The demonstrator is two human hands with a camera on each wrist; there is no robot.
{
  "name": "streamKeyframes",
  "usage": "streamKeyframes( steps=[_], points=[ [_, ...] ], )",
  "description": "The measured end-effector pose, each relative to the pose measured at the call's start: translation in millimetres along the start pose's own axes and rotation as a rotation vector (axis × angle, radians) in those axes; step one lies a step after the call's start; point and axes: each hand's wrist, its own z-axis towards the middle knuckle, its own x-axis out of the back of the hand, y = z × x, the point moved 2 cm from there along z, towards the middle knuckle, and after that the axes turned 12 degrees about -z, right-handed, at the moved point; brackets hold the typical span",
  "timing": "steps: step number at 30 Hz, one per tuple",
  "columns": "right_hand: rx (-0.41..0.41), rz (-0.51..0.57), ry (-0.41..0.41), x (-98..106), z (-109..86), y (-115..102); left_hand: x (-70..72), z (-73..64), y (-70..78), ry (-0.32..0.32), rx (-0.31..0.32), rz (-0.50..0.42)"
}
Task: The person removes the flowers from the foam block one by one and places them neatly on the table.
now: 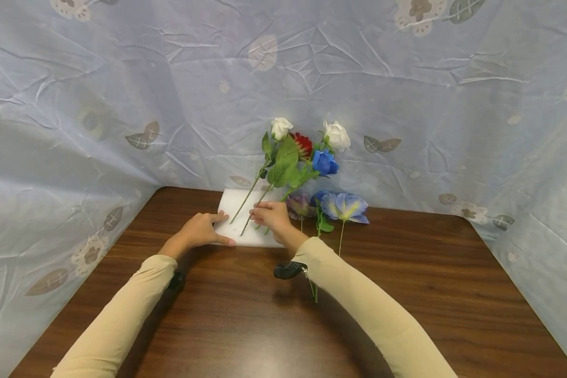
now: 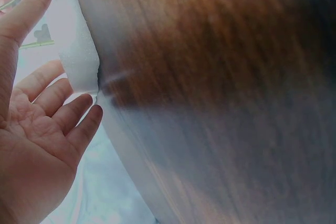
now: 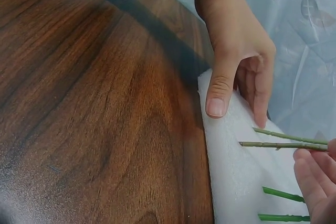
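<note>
A white foam block [image 1: 233,198] lies near the table's back edge. My left hand [image 1: 197,231] presses on its left end, thumb on the front part and fairly straight fingers along the far side. With fingertips and thumb, my right hand [image 1: 275,219] pinches a brownish-green flower stem [image 3: 268,145], whose lower end meets the foam. Beside it a white rose [image 1: 281,128] stands with its stem in the block, left of the pinched one. Two brighter green stems enter the foam farther right. A red flower [image 1: 303,145], a blue rose [image 1: 325,162] and another white rose [image 1: 337,136] rise behind my right hand.
Right of the foam, a pale blue-purple flower [image 1: 344,206], a mauve flower [image 1: 300,205] and another blue flower [image 1: 319,196] lie on the dark wooden table [image 1: 227,310]. Their stems run toward me under my right forearm. A patterned curtain [image 1: 208,94] hangs behind and at both sides.
</note>
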Motion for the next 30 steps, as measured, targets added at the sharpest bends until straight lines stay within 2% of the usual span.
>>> streamKeyframes(
  steps=[9, 18, 30],
  points=[
    [0.034, 0.013, -0.003, 1.0, -2.1, -2.1, 0.2, -0.9, 0.6, 0.000, -0.003, -0.011],
    [0.107, 0.008, 0.012, -0.2, -1.9, -3.7, 0.3, -0.8, 1.9, 0.006, -0.010, -0.005],
    [0.211, -0.073, -0.039, -2.3, -7.1, -9.9, 0.6, -1.6, 1.9, -0.004, 0.003, -0.012]
  ],
)
